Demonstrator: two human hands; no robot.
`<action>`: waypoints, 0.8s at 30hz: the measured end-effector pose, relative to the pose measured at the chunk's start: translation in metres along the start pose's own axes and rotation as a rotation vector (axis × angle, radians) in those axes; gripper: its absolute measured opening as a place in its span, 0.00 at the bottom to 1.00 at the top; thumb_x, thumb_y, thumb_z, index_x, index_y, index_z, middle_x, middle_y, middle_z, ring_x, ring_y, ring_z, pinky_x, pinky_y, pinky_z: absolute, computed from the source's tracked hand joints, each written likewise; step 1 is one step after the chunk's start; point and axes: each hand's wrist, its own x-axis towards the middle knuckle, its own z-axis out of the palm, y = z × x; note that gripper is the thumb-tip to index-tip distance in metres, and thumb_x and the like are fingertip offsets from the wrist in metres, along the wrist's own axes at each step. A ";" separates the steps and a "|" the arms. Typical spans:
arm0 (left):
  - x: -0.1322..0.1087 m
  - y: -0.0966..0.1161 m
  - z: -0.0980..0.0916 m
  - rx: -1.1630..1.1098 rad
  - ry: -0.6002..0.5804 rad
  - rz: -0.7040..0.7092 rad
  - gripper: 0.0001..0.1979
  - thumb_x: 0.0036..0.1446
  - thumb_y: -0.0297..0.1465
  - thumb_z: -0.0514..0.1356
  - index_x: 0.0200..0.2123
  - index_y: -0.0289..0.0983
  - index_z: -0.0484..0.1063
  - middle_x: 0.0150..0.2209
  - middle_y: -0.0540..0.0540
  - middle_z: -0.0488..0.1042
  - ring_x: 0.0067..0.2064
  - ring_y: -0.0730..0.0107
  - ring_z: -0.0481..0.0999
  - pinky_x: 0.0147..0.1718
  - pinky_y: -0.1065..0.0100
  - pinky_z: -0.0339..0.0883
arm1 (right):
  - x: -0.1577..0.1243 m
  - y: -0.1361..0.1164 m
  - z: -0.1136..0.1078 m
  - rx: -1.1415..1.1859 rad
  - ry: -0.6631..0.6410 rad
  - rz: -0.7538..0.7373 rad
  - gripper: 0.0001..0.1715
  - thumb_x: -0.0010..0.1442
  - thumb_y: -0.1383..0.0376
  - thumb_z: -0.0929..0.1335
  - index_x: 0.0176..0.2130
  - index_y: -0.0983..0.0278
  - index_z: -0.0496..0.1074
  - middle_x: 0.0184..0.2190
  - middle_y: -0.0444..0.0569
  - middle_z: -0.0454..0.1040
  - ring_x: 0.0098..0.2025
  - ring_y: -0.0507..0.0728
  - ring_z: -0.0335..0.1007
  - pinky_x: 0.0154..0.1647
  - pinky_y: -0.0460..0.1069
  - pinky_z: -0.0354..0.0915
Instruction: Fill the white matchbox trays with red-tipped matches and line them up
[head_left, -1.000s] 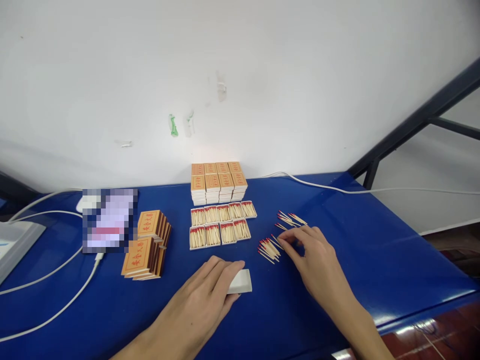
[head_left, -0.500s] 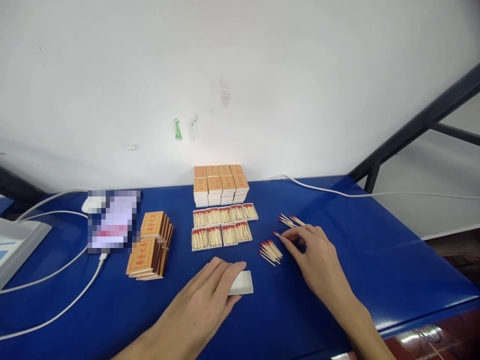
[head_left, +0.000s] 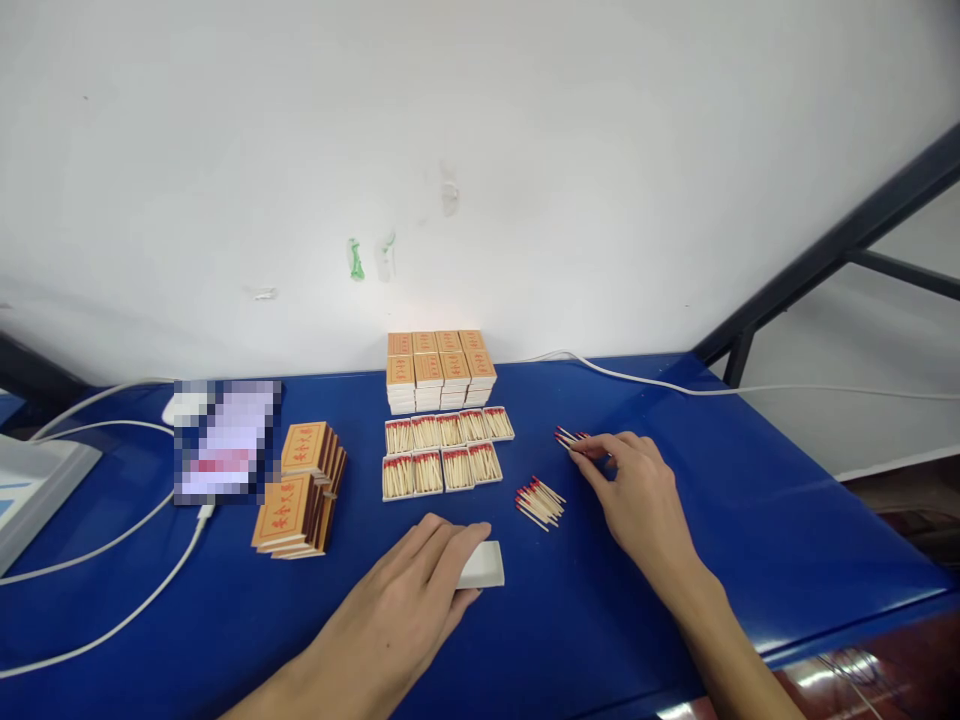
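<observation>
My left hand [head_left: 409, 600] grips an empty white matchbox tray [head_left: 484, 565] at the front middle of the blue table. To the right, my right hand [head_left: 637, 500] has its thumb and fingertips pinched on red-tipped matches [head_left: 570, 437] lying on the table; how many it holds cannot be made out. A small pile of loose matches [head_left: 541, 503] lies between the two hands. Behind the tray stand two rows of open white trays filled with matches [head_left: 442, 471], touching side by side.
Stacked orange matchboxes [head_left: 441, 370] stand near the wall. More orange covers [head_left: 289, 510] are piled at the left. Beyond them lie a blurred phone [head_left: 232, 440] and white cables [head_left: 150, 600]. A grey-white object [head_left: 45, 490] sits at the left edge.
My right hand has moved slightly away from me, from beside the nearer pile to the farther matches. My left hand still holds the tray in the same place.
</observation>
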 end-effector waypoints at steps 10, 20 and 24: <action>-0.003 -0.002 0.003 -0.006 -0.013 -0.003 0.19 0.86 0.32 0.49 0.73 0.36 0.63 0.57 0.37 0.83 0.58 0.49 0.88 0.55 0.47 0.87 | -0.020 -0.011 -0.010 0.026 -0.129 -0.038 0.23 0.77 0.46 0.68 0.38 0.55 0.84 0.38 0.51 0.83 0.43 0.66 0.75 0.45 0.60 0.70; -0.002 0.000 0.001 -0.015 -0.002 -0.005 0.19 0.86 0.33 0.48 0.73 0.37 0.63 0.57 0.38 0.83 0.56 0.52 0.88 0.54 0.51 0.87 | -0.001 0.006 -0.005 -0.046 0.022 0.005 0.30 0.79 0.42 0.63 0.43 0.59 0.82 0.41 0.58 0.82 0.46 0.69 0.72 0.47 0.63 0.68; -0.002 -0.001 0.001 -0.021 0.005 -0.007 0.19 0.86 0.32 0.50 0.73 0.38 0.63 0.58 0.38 0.83 0.57 0.52 0.88 0.55 0.52 0.87 | -0.003 0.005 -0.003 -0.036 0.003 -0.001 0.30 0.80 0.43 0.63 0.40 0.58 0.81 0.39 0.57 0.81 0.45 0.69 0.72 0.46 0.63 0.68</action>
